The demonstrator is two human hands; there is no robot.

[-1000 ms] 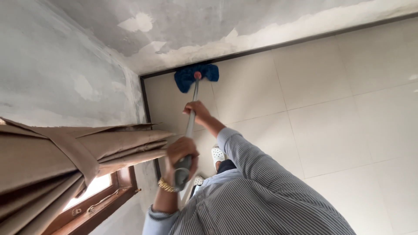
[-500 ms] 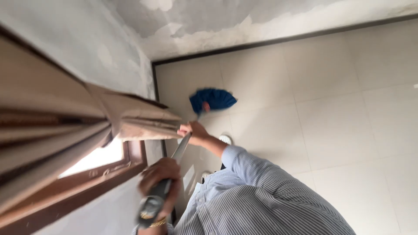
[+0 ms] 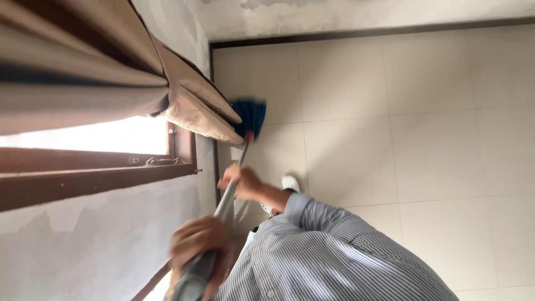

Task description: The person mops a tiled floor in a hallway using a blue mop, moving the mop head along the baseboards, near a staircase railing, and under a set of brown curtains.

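Since the earlier frame, the blue mop head (image 3: 250, 117) had slid from the open tiles toward the left wall, and it now lay just under the hanging edge of the beige curtain (image 3: 189, 106), beyond both hands. From my remote seat I saw the grey mop handle (image 3: 225, 199) running from the blurred left hand (image 3: 196, 245), close to the camera, up past the right hand (image 3: 238, 181) to the mop head. The left fingers were clenched around the dark grip end of the handle; the right fingers were wrapped around the shaft farther along. A striped blue-and-white sleeve (image 3: 312, 214) covered the right forearm. A white shoe (image 3: 290, 183) stood on the floor just right of the right hand. The floor (image 3: 423, 128) was pale cream tile with thin joints, edged by a dark skirting (image 3: 362, 32) along the far wall. To the left of the fingers a brown wooden window frame (image 3: 95, 175) let in bright light, and the plaster wall (image 3: 83, 251) below it was grey and patchy.
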